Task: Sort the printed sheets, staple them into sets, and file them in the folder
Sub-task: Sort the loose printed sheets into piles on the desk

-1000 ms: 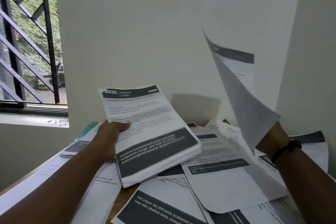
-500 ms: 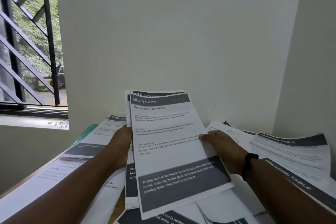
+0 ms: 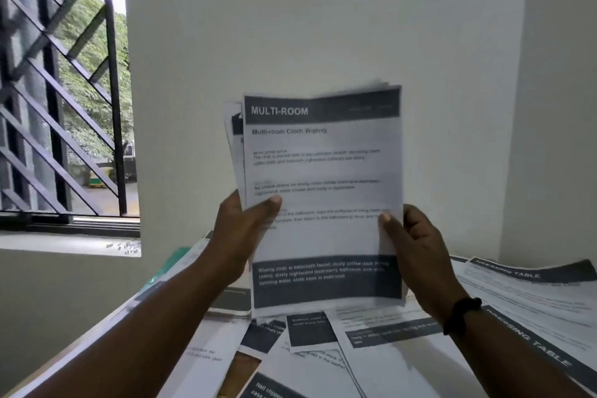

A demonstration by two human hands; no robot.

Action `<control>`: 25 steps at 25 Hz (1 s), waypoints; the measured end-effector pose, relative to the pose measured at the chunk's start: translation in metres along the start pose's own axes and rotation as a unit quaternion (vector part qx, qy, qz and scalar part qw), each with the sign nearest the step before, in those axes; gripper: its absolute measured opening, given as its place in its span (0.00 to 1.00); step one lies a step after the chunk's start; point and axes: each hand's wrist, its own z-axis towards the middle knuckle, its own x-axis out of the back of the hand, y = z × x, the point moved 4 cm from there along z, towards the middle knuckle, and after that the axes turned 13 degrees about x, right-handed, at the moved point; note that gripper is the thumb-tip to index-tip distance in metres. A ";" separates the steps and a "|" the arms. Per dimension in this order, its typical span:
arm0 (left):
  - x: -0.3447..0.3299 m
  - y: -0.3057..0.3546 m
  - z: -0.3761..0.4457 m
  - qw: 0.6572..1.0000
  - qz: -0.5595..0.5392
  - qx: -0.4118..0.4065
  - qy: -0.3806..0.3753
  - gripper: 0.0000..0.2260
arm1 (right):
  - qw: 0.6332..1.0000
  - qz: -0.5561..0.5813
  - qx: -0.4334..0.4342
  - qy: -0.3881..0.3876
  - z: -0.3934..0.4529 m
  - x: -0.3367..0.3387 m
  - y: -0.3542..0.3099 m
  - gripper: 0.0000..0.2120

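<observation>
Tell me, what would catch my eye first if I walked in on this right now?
Probably the stack of printed sheets held upright in the middle, its top page headed MULTI-ROOM, with the left hand and right hand gripping its two sides. Below lies a jumble of loose printed pages across the table, and a barred window fills the left.

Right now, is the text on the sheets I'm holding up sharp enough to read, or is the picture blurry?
Head view: the stack of sheets is partly blurred; the MULTI-ROOM heading reads clearly, the small body lines smear. Left hand and right hand look fairly sharp. The window gives soft daylight, no glare.
</observation>
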 end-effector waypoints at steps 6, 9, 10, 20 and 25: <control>-0.024 -0.015 0.011 0.994 -0.088 0.066 -0.030 0.14 | 1.000 -0.011 0.013 -0.015 -0.007 0.001 0.011 0.07; -0.023 -0.045 0.016 0.988 -0.078 0.130 -0.039 0.17 | 0.999 -0.031 -0.023 -0.027 -0.012 0.001 0.034 0.07; -0.021 -0.053 0.016 0.990 -0.041 0.129 -0.043 0.16 | 0.998 -0.034 -0.041 -0.025 -0.012 0.002 0.041 0.09; -0.019 -0.082 0.008 0.989 -0.019 0.142 -0.025 0.10 | 0.994 -0.092 -0.052 -0.038 -0.016 -0.001 0.061 0.09; -0.015 -0.072 0.010 0.989 -0.084 0.115 -0.024 0.16 | 0.997 -0.076 -0.018 -0.006 -0.015 -0.003 0.049 0.07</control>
